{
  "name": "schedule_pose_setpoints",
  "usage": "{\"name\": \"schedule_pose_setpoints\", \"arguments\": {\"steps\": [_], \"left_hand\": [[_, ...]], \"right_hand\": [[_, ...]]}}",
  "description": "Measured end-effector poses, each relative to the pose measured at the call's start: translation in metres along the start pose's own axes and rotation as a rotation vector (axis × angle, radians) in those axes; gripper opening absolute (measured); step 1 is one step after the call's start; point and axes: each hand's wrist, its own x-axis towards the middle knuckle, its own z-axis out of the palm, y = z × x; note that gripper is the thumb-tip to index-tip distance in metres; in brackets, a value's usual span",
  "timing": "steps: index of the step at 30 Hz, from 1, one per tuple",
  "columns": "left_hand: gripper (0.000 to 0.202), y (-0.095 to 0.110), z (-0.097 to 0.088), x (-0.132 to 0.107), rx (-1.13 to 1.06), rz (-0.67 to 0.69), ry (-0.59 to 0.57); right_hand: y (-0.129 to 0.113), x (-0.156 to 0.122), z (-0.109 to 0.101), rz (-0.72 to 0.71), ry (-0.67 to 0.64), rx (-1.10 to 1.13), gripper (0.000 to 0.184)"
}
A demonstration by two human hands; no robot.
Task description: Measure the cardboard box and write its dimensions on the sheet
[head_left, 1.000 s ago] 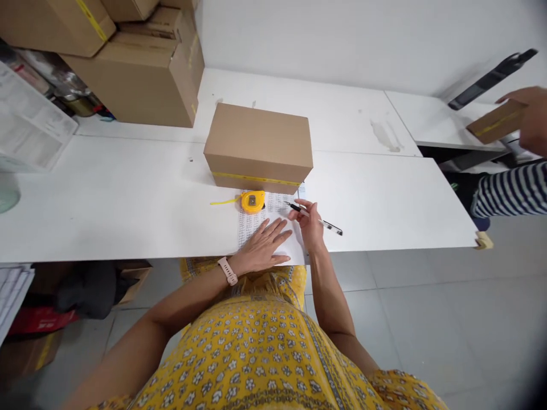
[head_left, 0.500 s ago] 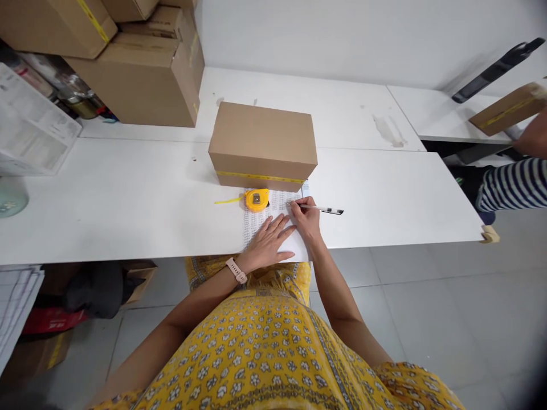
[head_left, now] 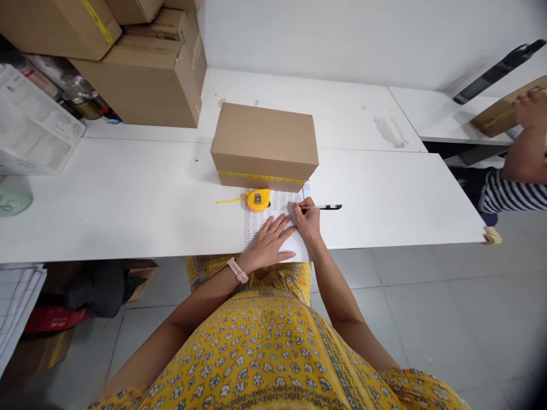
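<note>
My right hand pinches a pen with a clear barrel and dark end, its tip down at a sheet of paper covered with rows of handwriting. Flat on the same sheet lies my left hand, fingers spread. A yellow tape measure rests on the paper's upper left part, a short length of its blade sticking out to the left. Just behind stands a closed brown cardboard box with a yellow strip along its front, covering the sheet's far edge.
Stacked cardboard boxes fill the back left of the white table. A greenish jar stands at the left edge. At far right, another person's hand touches a cardboard box, near a dark upright object.
The pen in my right hand has tilted slightly, while my left hand stays put. At the right, the other person's hand has come into view on their box.
</note>
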Motion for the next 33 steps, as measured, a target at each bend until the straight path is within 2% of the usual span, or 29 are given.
{"name": "schedule_pose_setpoints", "arguments": {"steps": [16,22,33], "left_hand": [[0.072,0.0001,-0.0006,0.0001,-0.011,0.005,0.006],[0.073,-0.0004,0.0000,0.0001,0.016,0.021,0.022],[0.074,-0.0002,-0.0001,0.0004,0.004,0.012,0.005]], "right_hand": [[-0.0013,-0.0005,-0.0004,0.008,-0.013,-0.017,0.026],[0.0027,0.0006,-0.0008,0.004,0.035,-0.007,0.025],[0.0043,0.0008,-0.0013,-0.012,0.005,-0.013,0.024]]}}
